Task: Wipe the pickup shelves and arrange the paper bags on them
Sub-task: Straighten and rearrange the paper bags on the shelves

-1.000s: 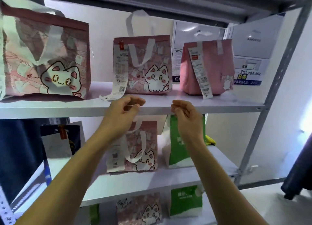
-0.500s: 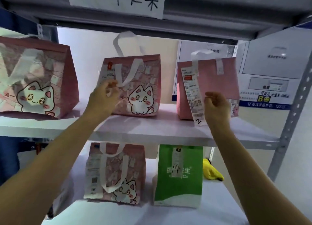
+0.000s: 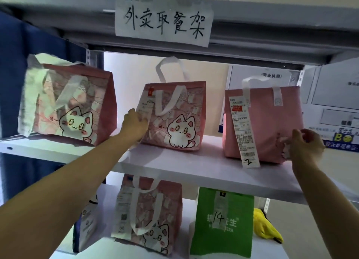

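The pink cat-print soft carrier bag with white strap handles [image 3: 174,118] stands mid-shelf on the white upper shelf [image 3: 194,167], and the left hand [image 3: 134,125] has its fingers [image 3: 142,120] curled on the bag's left edge beside the hanging receipt. The plain pink fabric-like bag with a long receipt numbered 2 [image 3: 262,126] stands to the right; the right hand [image 3: 305,144] pinches its lower right corner. Both bags look light, soft-walled and easily dented, so I judge a hold at the base corners or side seams steers them best without crushing.

Half a second ago the right hand hovered at the receipt, gripping nothing; it has since shifted outward to the corner, while the left hand stays on its bag.
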The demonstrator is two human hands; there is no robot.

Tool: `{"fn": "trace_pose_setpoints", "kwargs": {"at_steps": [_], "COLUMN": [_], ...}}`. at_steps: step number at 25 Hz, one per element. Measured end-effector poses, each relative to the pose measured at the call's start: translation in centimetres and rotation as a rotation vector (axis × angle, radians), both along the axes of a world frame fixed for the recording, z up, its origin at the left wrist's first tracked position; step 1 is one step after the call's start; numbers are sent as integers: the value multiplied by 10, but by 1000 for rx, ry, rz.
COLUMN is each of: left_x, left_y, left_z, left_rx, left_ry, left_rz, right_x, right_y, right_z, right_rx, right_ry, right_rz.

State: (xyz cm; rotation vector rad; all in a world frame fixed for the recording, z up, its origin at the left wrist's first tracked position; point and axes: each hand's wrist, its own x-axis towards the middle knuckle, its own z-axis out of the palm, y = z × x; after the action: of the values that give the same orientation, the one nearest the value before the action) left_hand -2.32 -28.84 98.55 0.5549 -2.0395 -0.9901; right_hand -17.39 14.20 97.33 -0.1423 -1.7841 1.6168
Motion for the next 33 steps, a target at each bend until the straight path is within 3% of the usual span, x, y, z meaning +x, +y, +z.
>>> {"fn": "trace_pose_setpoints", "kwargs": {"at_steps": [4,8,15,20,26,33], "left_x": [-4,-7,-21,-33,-45,-67], "left_y": [-9,-18,-21,2,31,86], "left_z": [-8,-18,-23,-16,-8,-5], "left_rx": [123,133,215,320,202,217], "left_ry": [-24,-2,40,87,76,66], "left_rz": [-36,-88,-163,-319,-338,-451], "right_x": [-2,-3,29,70,109,132], "right_y": [5,5,21,42,56,63], "right_z": [1,4,2,7,7,4], "right_rx": [-110,-65,-168,-142,-158,-111], "right_ry": [0,40,147,186,217,229], "right_rz": [19,23,20,-71,-65,-63]}}
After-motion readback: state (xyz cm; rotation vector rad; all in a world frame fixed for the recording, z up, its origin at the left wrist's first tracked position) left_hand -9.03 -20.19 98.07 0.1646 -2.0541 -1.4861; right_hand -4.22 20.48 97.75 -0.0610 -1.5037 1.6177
